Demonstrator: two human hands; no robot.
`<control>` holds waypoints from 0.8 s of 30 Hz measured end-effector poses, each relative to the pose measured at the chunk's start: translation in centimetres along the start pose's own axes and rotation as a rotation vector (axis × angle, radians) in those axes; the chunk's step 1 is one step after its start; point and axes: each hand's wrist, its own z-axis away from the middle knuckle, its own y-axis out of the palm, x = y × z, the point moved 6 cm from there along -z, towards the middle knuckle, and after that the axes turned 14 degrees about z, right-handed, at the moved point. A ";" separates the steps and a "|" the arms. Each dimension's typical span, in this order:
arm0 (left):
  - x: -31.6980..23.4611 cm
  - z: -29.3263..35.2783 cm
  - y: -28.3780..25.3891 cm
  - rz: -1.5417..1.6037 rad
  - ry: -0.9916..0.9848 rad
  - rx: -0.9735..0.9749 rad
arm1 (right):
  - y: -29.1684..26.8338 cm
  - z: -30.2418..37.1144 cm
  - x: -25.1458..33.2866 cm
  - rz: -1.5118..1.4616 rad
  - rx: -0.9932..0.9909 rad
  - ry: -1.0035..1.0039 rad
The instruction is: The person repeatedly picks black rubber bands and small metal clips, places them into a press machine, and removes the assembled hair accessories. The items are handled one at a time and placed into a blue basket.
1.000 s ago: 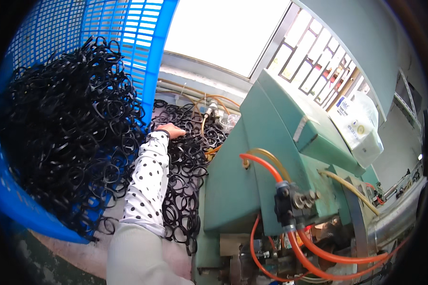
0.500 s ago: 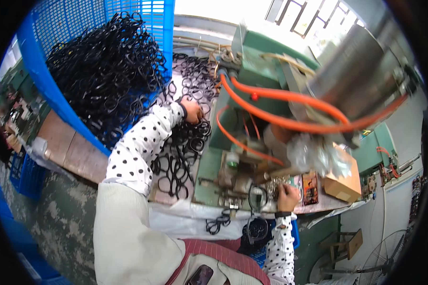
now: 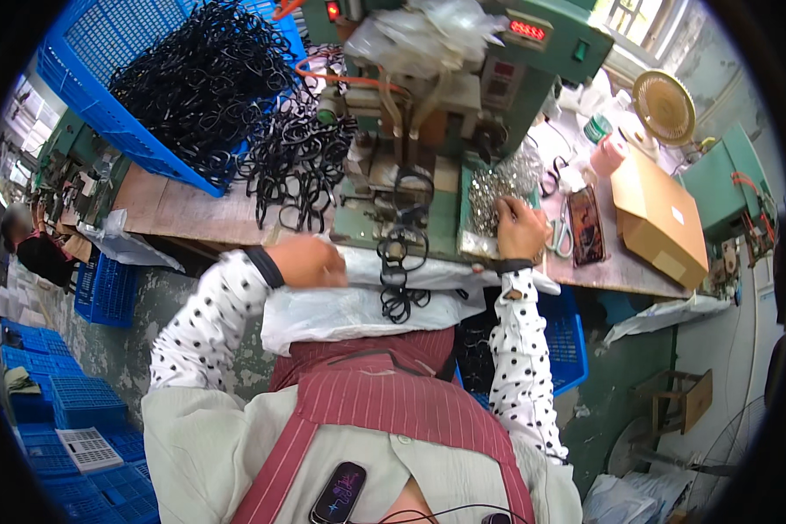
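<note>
My left hand (image 3: 310,262) is at the table's front edge, left of the green machine, its fingers bent and smeared by motion. Whether it holds anything is hidden. A chain of black looped straps (image 3: 402,249) hangs from the front of the machine (image 3: 463,196) over a white plastic sheet (image 3: 323,319). My right hand (image 3: 522,229) is at a green tray of small shiny metal pieces (image 3: 489,190), fingers bent together at the tray's right side. What is between those fingertips is too small to make out.
A blue crate (image 3: 140,131) heaped with black straps stands at the far left, more straps (image 3: 297,166) lying beside it. Right of the tray are scissors (image 3: 561,237), a dark phone-like slab (image 3: 585,225) and a cardboard box (image 3: 659,214). Another blue crate (image 3: 569,349) is under the table.
My left hand has come back from the loose straps beside the crate to the table's front edge. My right hand stays by the metal pieces. The view has shifted.
</note>
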 end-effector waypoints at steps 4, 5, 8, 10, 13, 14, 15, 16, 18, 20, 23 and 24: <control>-2.0 0.0 11.6 -0.403 0.155 -0.110 | -0.3 -0.1 -0.4 0.096 -0.064 0.033; -2.6 -0.4 13.1 -0.390 0.155 -0.124 | 0.0 -0.1 -1.1 0.108 -0.059 0.048; -0.4 -2.1 19.0 -0.307 0.114 -0.141 | 1.1 -0.4 -1.8 0.097 -0.053 0.071; -1.5 -1.2 19.8 -0.165 0.288 -0.110 | 0.6 -0.6 -1.1 0.128 -0.062 0.044; 1.8 -0.2 21.7 -0.177 0.136 0.015 | 1.1 -0.6 -1.7 0.108 -0.067 0.023; 3.4 0.2 21.9 -0.179 0.063 0.039 | 1.2 -0.6 -1.6 0.100 -0.067 0.015; 4.0 0.9 21.4 -0.227 0.079 0.111 | 1.0 -0.6 -1.7 0.096 -0.070 0.008; 3.8 1.9 20.4 -0.291 0.111 0.136 | 1.0 -0.6 -1.8 0.093 -0.072 0.001; 5.6 3.1 19.7 -0.197 0.132 0.186 | 1.1 -0.5 -2.7 0.076 -0.071 0.034; 7.3 3.5 19.2 0.126 0.273 0.292 | 1.1 -0.6 -2.4 0.074 -0.071 0.020; 10.6 4.4 18.8 0.479 0.160 0.353 | 1.2 -0.8 -2.2 0.107 -0.029 0.007; 10.6 4.6 17.7 0.456 0.209 0.355 | 1.1 -0.7 -2.2 0.075 -0.050 -0.036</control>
